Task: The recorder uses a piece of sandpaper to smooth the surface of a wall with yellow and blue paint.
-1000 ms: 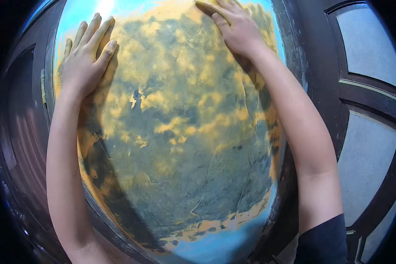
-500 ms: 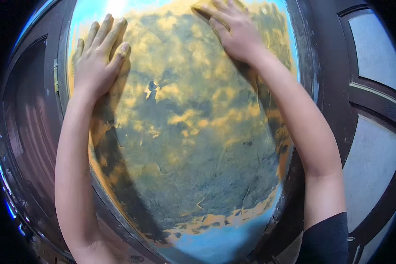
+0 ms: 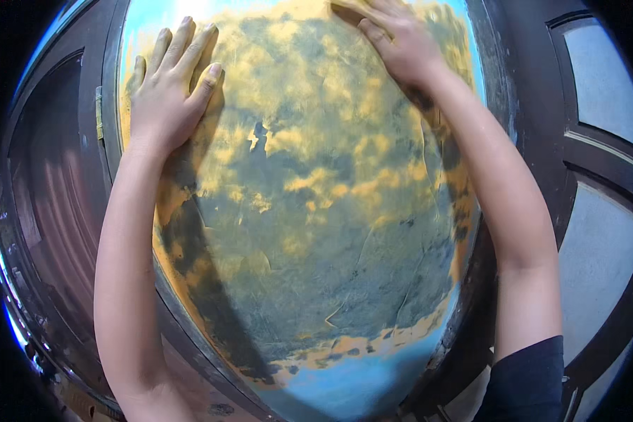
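Note:
A large panel (image 3: 330, 267) fills the middle of the view, patchy with yellow and grey-green and light blue toward its ends. My left hand (image 3: 169, 98) rests flat on its upper left part, fingers spread and dusted yellow, holding nothing. At the top of the panel, my right hand (image 3: 404, 42) presses a thin, flat, yellow-dusted sheet (image 3: 346, 12), which looks like sandpaper, against the surface. The fingertips are partly cut off by the frame's upper edge, and most of the sheet lies hidden under them.
A dark frame (image 3: 499, 84) borders the panel, with a hinge (image 3: 99, 112) on its left side. Dark brown wooden panelling (image 3: 49, 162) stands at the left. To the right is a dark door-like frame with pale panes (image 3: 601, 77). Small chips and cracks mark the panel.
My right hand has shifted slightly up and right with the sheet and is a little blurred. The whole view has slid a bit; my left hand keeps its place on the panel.

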Available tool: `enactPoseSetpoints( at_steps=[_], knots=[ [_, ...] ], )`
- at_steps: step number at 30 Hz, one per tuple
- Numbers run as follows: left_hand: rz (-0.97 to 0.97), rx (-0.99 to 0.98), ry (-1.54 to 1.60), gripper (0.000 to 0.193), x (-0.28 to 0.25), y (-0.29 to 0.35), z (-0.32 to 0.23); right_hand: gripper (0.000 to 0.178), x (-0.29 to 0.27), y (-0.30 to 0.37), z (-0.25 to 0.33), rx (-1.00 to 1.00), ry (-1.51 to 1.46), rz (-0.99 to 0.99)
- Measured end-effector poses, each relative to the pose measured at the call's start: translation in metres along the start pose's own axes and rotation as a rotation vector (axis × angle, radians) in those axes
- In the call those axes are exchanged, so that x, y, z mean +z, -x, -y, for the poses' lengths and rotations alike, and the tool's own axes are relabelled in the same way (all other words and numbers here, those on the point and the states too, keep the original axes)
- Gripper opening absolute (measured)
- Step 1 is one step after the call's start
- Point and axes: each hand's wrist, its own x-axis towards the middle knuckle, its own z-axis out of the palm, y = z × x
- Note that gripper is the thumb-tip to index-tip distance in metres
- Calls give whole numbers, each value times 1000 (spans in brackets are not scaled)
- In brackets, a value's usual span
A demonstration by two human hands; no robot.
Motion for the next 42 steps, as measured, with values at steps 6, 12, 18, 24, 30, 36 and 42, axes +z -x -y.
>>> enactPoseSetpoints(
  at_steps=[6,12,18,24,30,36,42],
  knots=[
    [-24,-10,-42,55,0,1,2,42,16,7,20,-103,-156,-276],
    [-28,-10,-35,55,2,3,4,41,-20,-9,35,282,-413,-138],
    [-7,-21,-26,54,0,2,3,41,-6,-7,42,150,-29,38],
    [8,-1,-98,55,1,2,1,40,-15,-18,51,456,-247,-175],
    [-26,-1,-4,56,-2,1,0,40,6,-11,9,4,-31,-165],
    [-1,0,-44,55,-6,8,4,41,-3,-19,59,312,-131,-133],
    [429,-165,252,64,-72,-19,-27,42,1,-9,18,320,-148,-229]
  ],
)
